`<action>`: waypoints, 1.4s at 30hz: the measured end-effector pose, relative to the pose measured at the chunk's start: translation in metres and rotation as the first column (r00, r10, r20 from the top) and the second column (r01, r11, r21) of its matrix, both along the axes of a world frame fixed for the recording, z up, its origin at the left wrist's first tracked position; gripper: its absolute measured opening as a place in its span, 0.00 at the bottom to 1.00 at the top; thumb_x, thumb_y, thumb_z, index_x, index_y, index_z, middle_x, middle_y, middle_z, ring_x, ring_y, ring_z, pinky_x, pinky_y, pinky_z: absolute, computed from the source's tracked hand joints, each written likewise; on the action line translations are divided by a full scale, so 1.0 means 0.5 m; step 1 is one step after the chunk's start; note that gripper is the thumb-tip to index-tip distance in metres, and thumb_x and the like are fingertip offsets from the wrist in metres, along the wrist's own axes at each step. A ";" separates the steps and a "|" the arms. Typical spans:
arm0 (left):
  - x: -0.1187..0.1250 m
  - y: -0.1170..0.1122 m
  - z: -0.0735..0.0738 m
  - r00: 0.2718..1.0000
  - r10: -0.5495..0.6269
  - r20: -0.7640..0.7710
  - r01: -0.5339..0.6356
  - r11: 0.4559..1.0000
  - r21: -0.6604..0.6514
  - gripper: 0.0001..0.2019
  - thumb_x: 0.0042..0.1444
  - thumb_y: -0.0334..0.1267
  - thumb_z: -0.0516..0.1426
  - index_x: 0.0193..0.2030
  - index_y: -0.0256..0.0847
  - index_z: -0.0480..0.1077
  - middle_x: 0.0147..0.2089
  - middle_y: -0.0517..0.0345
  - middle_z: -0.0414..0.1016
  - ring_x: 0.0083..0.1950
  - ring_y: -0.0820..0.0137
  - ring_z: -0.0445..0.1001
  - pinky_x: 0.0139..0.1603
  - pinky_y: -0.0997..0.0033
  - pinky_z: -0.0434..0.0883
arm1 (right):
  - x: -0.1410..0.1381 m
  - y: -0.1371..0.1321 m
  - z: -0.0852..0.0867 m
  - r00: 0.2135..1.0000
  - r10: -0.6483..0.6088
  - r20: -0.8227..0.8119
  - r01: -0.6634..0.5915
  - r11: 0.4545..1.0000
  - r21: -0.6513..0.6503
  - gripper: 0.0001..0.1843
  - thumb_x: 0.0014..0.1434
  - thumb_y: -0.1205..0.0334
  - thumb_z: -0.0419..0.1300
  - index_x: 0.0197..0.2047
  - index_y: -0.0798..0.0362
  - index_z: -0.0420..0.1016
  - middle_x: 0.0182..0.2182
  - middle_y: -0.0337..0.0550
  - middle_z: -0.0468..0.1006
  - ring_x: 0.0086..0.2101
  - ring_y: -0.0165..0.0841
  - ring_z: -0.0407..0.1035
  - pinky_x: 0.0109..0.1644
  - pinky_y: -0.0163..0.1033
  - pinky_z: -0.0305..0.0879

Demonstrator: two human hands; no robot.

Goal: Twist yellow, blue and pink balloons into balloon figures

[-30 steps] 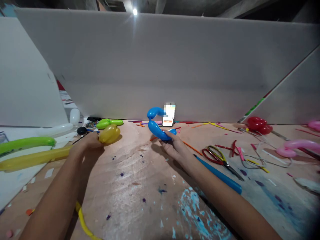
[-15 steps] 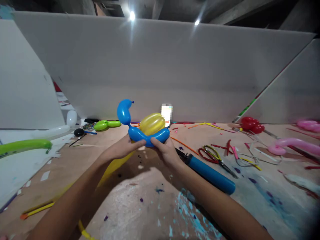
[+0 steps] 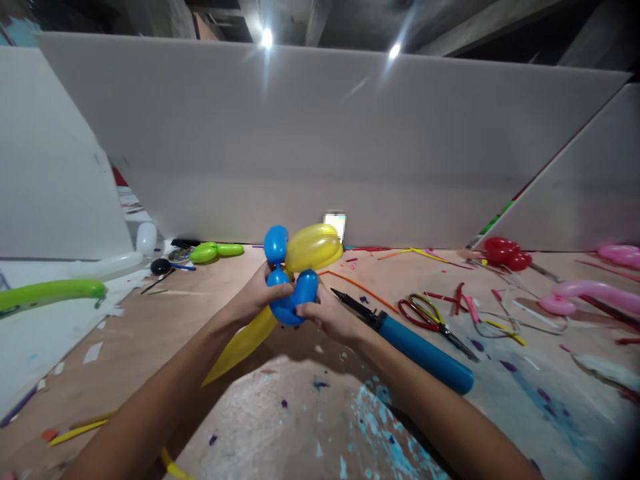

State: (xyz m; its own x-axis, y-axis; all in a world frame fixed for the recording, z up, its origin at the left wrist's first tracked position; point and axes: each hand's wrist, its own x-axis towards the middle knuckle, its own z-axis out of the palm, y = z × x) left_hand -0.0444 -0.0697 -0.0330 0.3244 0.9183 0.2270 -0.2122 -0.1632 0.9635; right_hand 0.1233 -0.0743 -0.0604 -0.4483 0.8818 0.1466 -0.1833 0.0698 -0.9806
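Between my two hands is a twisted blue balloon, with a rounded bubble standing up at its left and its lower part bent into a curve. My left hand grips the balloon's left side, thumb across the front. On the right, my right hand holds the other end of the curve, its thumb pressed on the blue surface. A yellow balloon bulges up behind the blue one, and a long yellow length runs down below my left hand. How the two balloons join is hidden by my fingers.
A blue hand pump lies right of my right forearm, beside scissors. Red and pink balloons are farther right. A green balloon and a bright phone screen stand near the white board. Balloon scraps litter the table.
The blue balloon has been turned and bent into a tighter curve, its upper bubble now lower and nearer the yellow balloon. My right hand's end has tipped upward.
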 end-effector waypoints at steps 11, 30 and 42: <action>0.017 -0.014 0.000 0.969 0.126 -0.214 -0.105 0.989 0.107 0.33 0.37 0.44 0.68 0.53 0.38 0.69 0.54 0.49 0.73 0.57 0.51 0.69 0.56 0.57 0.69 | 0.018 -0.009 0.038 0.955 -0.007 0.296 -0.065 0.971 0.231 0.32 0.44 0.58 0.70 0.51 0.50 0.63 0.45 0.43 0.72 0.43 0.37 0.69 0.45 0.43 0.70; 0.063 -0.029 -0.026 0.879 0.330 -0.345 -0.289 0.943 0.166 0.33 0.40 0.46 0.68 0.53 0.39 0.64 0.48 0.50 0.72 0.48 0.60 0.72 0.49 0.58 0.70 | -0.003 -0.030 0.000 0.728 -0.460 0.509 0.090 0.800 0.593 0.28 0.48 0.63 0.60 0.51 0.51 0.57 0.41 0.47 0.71 0.40 0.41 0.69 0.41 0.48 0.68; 0.007 -0.018 0.007 0.616 0.383 -0.689 -0.185 0.920 0.346 0.18 0.42 0.43 0.63 0.39 0.40 0.65 0.34 0.60 0.72 0.33 0.68 0.70 0.32 0.69 0.65 | 0.077 -0.009 0.084 0.711 -0.613 0.344 -0.045 0.449 0.892 0.14 0.61 0.64 0.57 0.50 0.49 0.73 0.36 0.45 0.73 0.36 0.35 0.67 0.41 0.42 0.67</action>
State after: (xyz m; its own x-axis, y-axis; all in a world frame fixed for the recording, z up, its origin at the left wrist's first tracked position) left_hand -0.0408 -0.0785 -0.0297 0.2037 0.9495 0.2386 0.6375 -0.3136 0.7038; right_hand 0.1618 -0.0788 -0.0186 -0.4614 0.5755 0.6752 0.5549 0.7810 -0.2865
